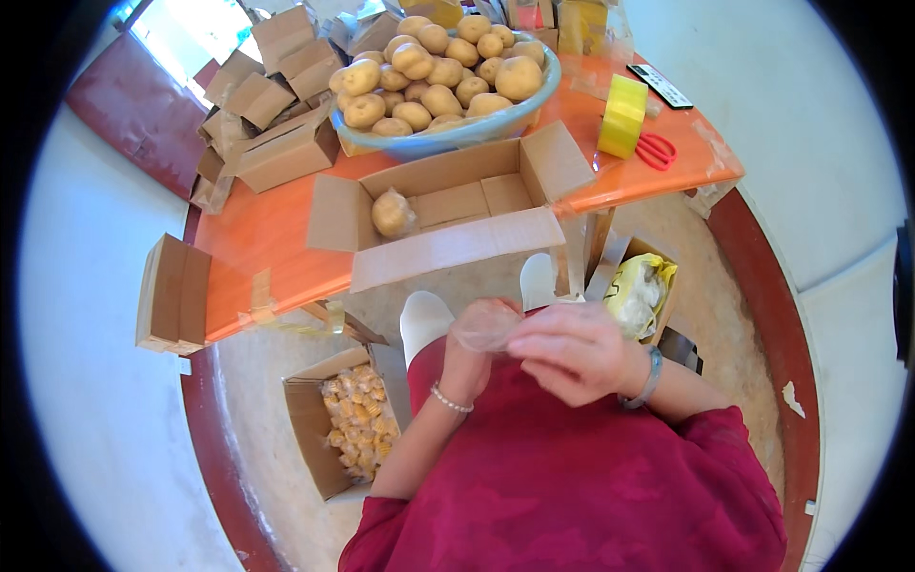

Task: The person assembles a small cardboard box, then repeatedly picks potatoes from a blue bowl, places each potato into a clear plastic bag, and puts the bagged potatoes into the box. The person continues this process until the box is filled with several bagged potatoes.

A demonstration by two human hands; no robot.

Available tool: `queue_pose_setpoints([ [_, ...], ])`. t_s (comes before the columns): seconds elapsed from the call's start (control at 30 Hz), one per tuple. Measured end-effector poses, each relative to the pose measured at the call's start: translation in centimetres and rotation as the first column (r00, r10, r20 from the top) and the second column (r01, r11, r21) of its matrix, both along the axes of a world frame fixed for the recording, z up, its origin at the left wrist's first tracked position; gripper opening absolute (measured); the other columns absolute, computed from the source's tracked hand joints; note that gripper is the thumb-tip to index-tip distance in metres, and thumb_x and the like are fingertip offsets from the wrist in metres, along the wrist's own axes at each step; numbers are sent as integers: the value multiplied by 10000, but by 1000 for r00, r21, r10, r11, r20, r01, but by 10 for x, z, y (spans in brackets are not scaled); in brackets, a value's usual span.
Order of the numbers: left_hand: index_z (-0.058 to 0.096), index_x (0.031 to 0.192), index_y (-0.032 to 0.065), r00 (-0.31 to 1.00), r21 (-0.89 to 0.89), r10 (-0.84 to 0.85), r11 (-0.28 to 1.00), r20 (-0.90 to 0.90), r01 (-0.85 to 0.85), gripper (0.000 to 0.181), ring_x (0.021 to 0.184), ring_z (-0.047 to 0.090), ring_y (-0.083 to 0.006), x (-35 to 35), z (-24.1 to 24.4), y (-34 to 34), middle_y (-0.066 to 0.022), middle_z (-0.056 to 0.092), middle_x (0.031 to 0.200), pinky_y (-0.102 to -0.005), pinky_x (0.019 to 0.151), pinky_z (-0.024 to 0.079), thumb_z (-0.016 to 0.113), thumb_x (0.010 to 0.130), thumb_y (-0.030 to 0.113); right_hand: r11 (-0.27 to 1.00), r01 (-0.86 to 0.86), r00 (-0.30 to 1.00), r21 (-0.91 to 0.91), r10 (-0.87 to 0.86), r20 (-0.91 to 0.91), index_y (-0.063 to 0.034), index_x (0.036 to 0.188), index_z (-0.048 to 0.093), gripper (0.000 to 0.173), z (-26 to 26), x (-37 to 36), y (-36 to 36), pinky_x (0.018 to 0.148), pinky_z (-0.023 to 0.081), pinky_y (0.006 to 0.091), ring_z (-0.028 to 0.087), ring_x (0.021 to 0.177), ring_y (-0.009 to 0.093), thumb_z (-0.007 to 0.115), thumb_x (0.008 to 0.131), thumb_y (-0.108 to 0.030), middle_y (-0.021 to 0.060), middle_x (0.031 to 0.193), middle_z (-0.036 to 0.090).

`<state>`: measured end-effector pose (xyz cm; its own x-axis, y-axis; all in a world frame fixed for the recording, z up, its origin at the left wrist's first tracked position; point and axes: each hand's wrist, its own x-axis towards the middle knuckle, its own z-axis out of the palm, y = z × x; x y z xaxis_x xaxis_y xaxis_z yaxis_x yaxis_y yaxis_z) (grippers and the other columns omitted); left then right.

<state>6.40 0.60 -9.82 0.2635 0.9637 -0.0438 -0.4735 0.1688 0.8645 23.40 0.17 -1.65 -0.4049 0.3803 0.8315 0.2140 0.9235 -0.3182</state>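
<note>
Low in front of my body, my left hand [468, 357] is curled around a thin clear plastic bag [488, 325]. What the bag holds, if anything, is hidden by glare and fingers. My right hand [575, 350] comes in from the side, its blurred fingertips together at the bag's edge. Beyond both hands, a cardboard box [457, 250] stands with its flaps spread at the table's front edge. One potato [392, 214] wrapped in clear plastic lies in its left end. Behind it, a blue basin [457, 141] is heaped with bare potatoes [443, 75].
On the orange table [250, 232] are yellow tape [623, 116], red-handled scissors [656, 151], a black-and-white device [659, 86] and stacked cartons [289, 154]. A floor box [307, 436] at left holds yellow netted, wrapped pieces [361, 422]. Another box holds a yellow bag [638, 293].
</note>
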Motion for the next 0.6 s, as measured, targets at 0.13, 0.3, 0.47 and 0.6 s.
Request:
queue_pose_setpoints([
  [0.13, 575, 1018, 6, 993, -160, 108, 982, 52, -98, 202, 883, 594, -163, 8, 6, 0, -111, 619, 995, -276, 765, 483, 520, 912, 170, 997, 65, 986, 31, -69, 153, -38, 928, 621, 295, -20, 13, 0, 516, 490, 286, 613, 640, 221, 720, 651, -38, 113, 940, 627],
  [0.3, 555, 1081, 26, 988, -223, 144, 966, 55, -128, 249, 988, 583, -213, 19, 17, -4, -118, 595, 1109, -339, 855, 487, 456, 953, 216, 965, 254, 869, 64, -257, 423, -29, 1012, 585, 358, -40, -6, -4, 596, 512, 301, 600, 733, 223, 689, 678, -102, 144, 1073, 563],
  [0.47, 541, 1120, 4, 983, -238, 135, 966, 127, -102, 313, 1031, 570, -213, 24, 20, -5, -122, 587, 1153, -337, 877, 478, 429, 974, 257, 953, 301, 889, 34, -293, 353, -39, 1083, 570, 391, -49, -9, 4, 641, 525, 294, 613, 828, 231, 654, 706, -101, 140, 1102, 560],
  [0.6, 573, 1070, 1, 975, -217, 196, 961, 106, -169, 243, 967, 577, -165, 23, 14, -4, -100, 606, 1062, -299, 836, 475, 490, 959, 200, 935, 186, 979, -303, -152, 133, -44, 1085, 574, 475, -45, -6, 2, 712, 523, 316, 611, 880, 259, 767, 656, -110, 110, 1029, 588],
])
